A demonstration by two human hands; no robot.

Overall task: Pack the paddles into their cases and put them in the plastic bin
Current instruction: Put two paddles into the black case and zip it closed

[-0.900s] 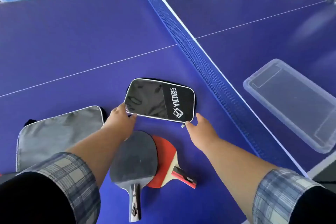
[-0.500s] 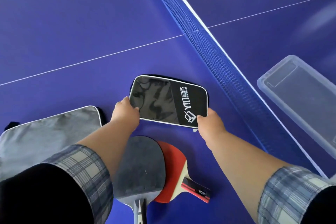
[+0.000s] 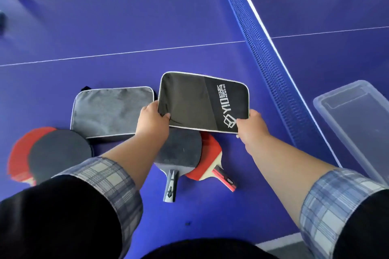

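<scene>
Black case (image 3: pixel 202 101) raised off table (image 3: pixel 126 17) | left fingers (image 3: pixel 163 116), right fingers (image 3: pixel 240 121) pinch its near corners

Saw a smooth, faintly shiny finish on the black rectangular cloth case with white piping (image 3: pixel 189 101). Noted a coarser matt weave on the grey rectangular fabric case (image 3: pixel 111 111). Found dull, matt rubber on the round dark-grey paddle (image 3: pixel 181 149), and smoother rubber on the red paddle (image 3: pixel 210 151) beneath, with pale bare wood at its neck. Judged the clear rectangular plastic bin (image 3: pixel 357 128) glossy and translucent, the blue table top (image 3: pixel 126 17) smooth, low-sheen.
</scene>
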